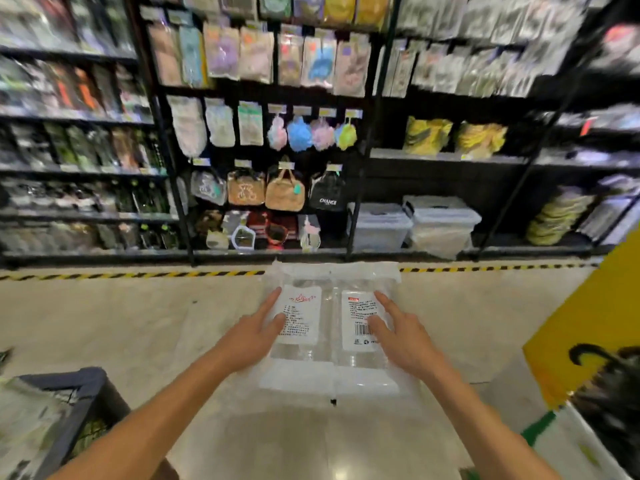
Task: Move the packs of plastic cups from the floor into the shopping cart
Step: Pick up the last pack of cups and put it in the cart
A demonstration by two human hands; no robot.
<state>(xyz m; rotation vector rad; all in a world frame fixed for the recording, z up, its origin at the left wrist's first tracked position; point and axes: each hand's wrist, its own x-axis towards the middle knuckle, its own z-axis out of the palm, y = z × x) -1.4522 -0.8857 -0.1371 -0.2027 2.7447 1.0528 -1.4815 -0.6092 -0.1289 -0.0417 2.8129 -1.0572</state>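
Packs of plastic cups [330, 327], two clear bags side by side, hang above the floor [138, 323], beyond and to the right of the shopping cart [83, 386]. The left hand [254, 337] grips the edge nearer the cart and the right hand [401, 341] the edge farther from it. Each shows two digits on top, the rest hidden beneath. The bags look light, slick and easily crushed, and the pair could slide apart, so a gentle inward squeeze with support underneath seems wisest.

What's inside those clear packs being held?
Faint outlines of clear stacked cups show through the packs. The white labels and the fingers cover much, so no count is possible.
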